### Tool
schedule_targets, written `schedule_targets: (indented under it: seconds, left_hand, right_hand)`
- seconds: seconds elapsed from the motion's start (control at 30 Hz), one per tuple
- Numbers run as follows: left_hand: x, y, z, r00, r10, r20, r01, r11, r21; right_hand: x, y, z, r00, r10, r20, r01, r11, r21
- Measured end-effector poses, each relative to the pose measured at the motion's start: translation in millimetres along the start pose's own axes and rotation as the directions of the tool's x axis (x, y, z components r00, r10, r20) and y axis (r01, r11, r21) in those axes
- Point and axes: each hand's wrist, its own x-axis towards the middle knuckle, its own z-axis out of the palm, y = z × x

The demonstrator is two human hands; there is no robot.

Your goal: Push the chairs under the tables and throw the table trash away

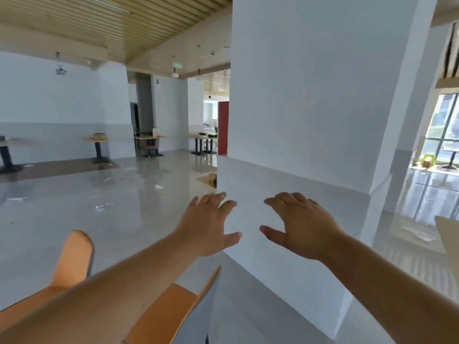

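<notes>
My left hand and my right hand are stretched out in front of me, fingers spread, holding nothing. Both hover before a wide white pillar. Below my left forearm stand two orange chairs: one at the lower left, and another at the bottom middle, its backrest edge close to the pillar's base. Neither hand touches a chair. Small scraps of trash lie on the shiny floor further out.
Pedestal tables stand along the far wall, one at the left and another with a chair beside it. A table edge shows at the right. Cardboard lies by the pillar. Windows are at the far right.
</notes>
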Motion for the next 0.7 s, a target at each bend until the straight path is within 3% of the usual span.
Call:
schedule_targets:
  seconds: [0.3,0.5,0.7]
  left_hand:
    - [159,-118,135,0.980,-0.192,0.054,0.194,0.980,-0.040]
    - [229,-183,170,0.931,-0.359,0.067,0.358,0.933,0.035]
    - [233,-220,203,0.830,-0.557,0.034,0.546,0.823,0.156]
  right_hand:
    - [232,65,122,0.983,-0.173,0.055,0.175,0.984,-0.027]
    - [372,88,164,0.963,-0.265,-0.047,0.267,0.961,0.067]
    - [495,57,239,0.848,-0.522,-0.091,0.529,0.826,0.196]
